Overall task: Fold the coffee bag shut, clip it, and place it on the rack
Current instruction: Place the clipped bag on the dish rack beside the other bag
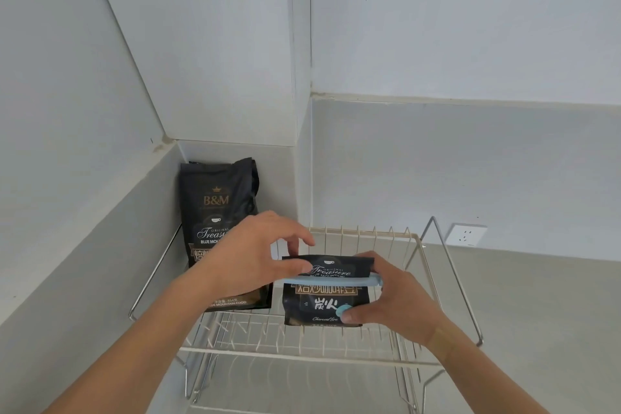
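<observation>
A black coffee bag [324, 304] with its top folded over stands upright on the wire rack [302, 351]. A light blue clip [332, 280] runs across the fold. My left hand [255, 255] pinches the bag's folded top at its left end, thumb in front and fingers behind. My right hand [393, 299] grips the bag's right side, thumb pressed on the front near a round blue sticker [342, 311], and covers the clip's right end.
A second, taller black coffee bag [218, 212] stands in the back left corner of the rack, leaning on the wall. Grey walls close in at left and behind. A white power socket [465, 235] sits on the wall at right.
</observation>
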Demonstrator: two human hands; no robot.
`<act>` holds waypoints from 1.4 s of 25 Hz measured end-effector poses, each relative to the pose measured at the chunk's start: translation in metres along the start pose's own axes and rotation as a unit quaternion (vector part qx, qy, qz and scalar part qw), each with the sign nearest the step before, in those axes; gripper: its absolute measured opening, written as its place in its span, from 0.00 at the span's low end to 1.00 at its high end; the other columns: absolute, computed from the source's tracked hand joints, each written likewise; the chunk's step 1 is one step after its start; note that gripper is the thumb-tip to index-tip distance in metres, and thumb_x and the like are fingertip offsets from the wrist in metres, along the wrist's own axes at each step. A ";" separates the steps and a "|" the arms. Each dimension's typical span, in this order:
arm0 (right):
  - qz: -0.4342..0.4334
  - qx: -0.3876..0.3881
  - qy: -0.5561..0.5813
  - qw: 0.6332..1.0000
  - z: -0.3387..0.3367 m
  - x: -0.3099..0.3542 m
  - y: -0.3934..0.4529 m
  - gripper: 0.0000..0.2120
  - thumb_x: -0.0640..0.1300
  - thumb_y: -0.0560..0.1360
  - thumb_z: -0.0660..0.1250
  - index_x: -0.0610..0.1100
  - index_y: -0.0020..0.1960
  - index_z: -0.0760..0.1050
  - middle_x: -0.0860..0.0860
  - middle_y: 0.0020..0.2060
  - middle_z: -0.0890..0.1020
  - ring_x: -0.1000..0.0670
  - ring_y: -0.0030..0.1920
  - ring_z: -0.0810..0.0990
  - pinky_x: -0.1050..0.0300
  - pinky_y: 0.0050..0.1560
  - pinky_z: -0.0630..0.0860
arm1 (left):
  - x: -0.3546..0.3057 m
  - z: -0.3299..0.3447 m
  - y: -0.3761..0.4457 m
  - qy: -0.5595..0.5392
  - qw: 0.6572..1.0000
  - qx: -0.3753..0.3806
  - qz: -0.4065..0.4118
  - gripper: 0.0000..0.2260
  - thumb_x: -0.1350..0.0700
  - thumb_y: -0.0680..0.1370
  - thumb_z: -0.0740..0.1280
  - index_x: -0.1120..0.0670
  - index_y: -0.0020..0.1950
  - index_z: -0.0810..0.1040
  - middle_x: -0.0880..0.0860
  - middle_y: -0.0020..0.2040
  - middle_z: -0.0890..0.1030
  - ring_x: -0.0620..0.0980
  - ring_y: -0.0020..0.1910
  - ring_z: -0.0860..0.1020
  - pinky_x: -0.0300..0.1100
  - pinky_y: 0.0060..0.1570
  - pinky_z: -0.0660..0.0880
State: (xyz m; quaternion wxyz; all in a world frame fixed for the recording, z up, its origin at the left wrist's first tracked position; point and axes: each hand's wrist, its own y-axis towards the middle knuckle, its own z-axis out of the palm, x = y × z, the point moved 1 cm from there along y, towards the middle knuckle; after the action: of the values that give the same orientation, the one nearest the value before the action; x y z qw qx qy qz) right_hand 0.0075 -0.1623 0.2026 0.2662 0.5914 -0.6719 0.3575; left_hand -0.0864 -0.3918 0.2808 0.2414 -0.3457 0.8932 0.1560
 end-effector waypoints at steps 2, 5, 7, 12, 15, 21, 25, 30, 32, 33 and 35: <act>0.003 -0.009 -0.015 1.000 0.001 0.001 0.001 0.30 0.61 0.55 0.78 0.70 0.51 0.66 0.65 0.48 0.82 0.61 0.50 0.79 0.67 0.44 0.77 | -0.001 -0.001 0.007 0.038 0.999 -0.008 0.037 0.09 0.43 0.71 0.71 0.39 0.50 0.79 0.35 0.38 0.79 0.37 0.47 0.75 0.36 0.53 0.69; 0.004 -0.016 -0.028 0.999 0.002 0.003 0.004 0.28 0.62 0.55 0.77 0.74 0.48 0.64 0.64 0.48 0.80 0.59 0.51 0.78 0.63 0.45 0.78 | 0.001 -0.003 0.015 0.099 0.993 0.003 0.068 0.03 0.46 0.74 0.71 0.39 0.46 0.78 0.34 0.36 0.76 0.37 0.43 0.74 0.41 0.60 0.65; 0.006 -0.024 -0.033 0.999 0.001 0.007 0.005 0.28 0.64 0.53 0.75 0.75 0.47 0.64 0.61 0.50 0.80 0.58 0.51 0.78 0.61 0.46 0.78 | 0.001 -0.005 0.020 0.128 0.988 0.011 0.085 0.03 0.47 0.75 0.69 0.39 0.45 0.76 0.33 0.36 0.73 0.37 0.42 0.72 0.43 0.63 0.64; 0.009 -0.058 -0.034 0.998 -0.011 0.018 0.020 0.30 0.59 0.55 0.77 0.65 0.54 0.68 0.55 0.53 0.81 0.54 0.53 0.79 0.51 0.51 0.81 | 0.000 -0.012 0.036 0.173 0.981 -0.001 0.089 0.02 0.49 0.78 0.66 0.41 0.46 0.75 0.39 0.41 0.77 0.40 0.45 0.72 0.42 0.61 0.62; 0.012 -0.074 -0.037 0.996 -0.017 0.023 0.032 0.29 0.53 0.58 0.79 0.63 0.53 0.68 0.53 0.52 0.81 0.51 0.54 0.78 0.46 0.53 0.81 | 0.001 -0.011 0.047 0.202 0.975 -0.001 0.088 0.01 0.51 0.79 0.64 0.44 0.48 0.75 0.39 0.42 0.75 0.41 0.45 0.70 0.42 0.61 0.59; 0.036 -0.077 -0.045 0.995 -0.014 0.020 0.037 0.29 0.52 0.59 0.80 0.58 0.55 0.70 0.50 0.53 0.81 0.49 0.54 0.78 0.44 0.54 0.80 | 0.006 -0.007 0.052 0.214 0.973 -0.001 0.084 0.02 0.51 0.79 0.64 0.45 0.49 0.75 0.39 0.43 0.74 0.43 0.47 0.72 0.44 0.63 0.60; 0.039 -0.086 -0.036 0.995 -0.011 0.017 0.032 0.31 0.49 0.61 0.80 0.53 0.61 0.72 0.52 0.55 0.82 0.49 0.56 0.78 0.45 0.56 0.80 | 0.008 -0.001 0.051 0.214 0.973 -0.011 0.087 0.03 0.51 0.80 0.63 0.46 0.51 0.75 0.40 0.44 0.74 0.45 0.49 0.73 0.44 0.64 0.61; 0.048 -0.084 -0.043 0.994 -0.016 0.018 0.034 0.30 0.49 0.63 0.79 0.51 0.62 0.72 0.52 0.55 0.82 0.48 0.57 0.78 0.43 0.57 0.79 | 0.008 0.003 0.053 0.209 0.973 -0.030 0.091 0.03 0.52 0.80 0.62 0.47 0.52 0.75 0.44 0.47 0.78 0.46 0.49 0.73 0.45 0.63 0.63; 0.055 -0.084 -0.048 0.994 -0.017 0.016 0.035 0.30 0.49 0.63 0.79 0.51 0.62 0.72 0.51 0.55 0.82 0.48 0.57 0.78 0.44 0.57 0.79 | 0.007 0.004 0.055 0.203 0.975 -0.029 0.088 0.04 0.52 0.80 0.62 0.47 0.53 0.75 0.45 0.47 0.78 0.46 0.49 0.74 0.45 0.63 0.63; 0.059 -0.086 -0.052 0.993 -0.017 0.015 0.035 0.30 0.49 0.63 0.79 0.52 0.62 0.72 0.51 0.55 0.82 0.48 0.57 0.78 0.46 0.57 0.79 | 0.006 0.005 0.055 0.203 0.974 -0.030 0.092 0.04 0.52 0.80 0.62 0.47 0.52 0.75 0.45 0.48 0.78 0.46 0.49 0.74 0.45 0.64 0.63; 0.063 -0.091 -0.066 0.992 -0.020 0.015 0.035 0.30 0.51 0.62 0.79 0.53 0.61 0.72 0.53 0.53 0.82 0.50 0.55 0.76 0.50 0.54 0.78 | 0.004 0.006 0.056 0.207 0.972 -0.038 0.104 0.03 0.52 0.80 0.62 0.48 0.52 0.75 0.45 0.47 0.79 0.47 0.49 0.74 0.45 0.64 0.63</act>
State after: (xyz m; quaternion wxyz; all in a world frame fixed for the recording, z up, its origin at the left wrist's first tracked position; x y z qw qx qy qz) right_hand -0.0302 -0.1539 0.2200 0.2505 0.5436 -0.7538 0.2712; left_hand -0.1254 -0.3511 0.2797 0.0205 -0.2845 0.9482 0.1397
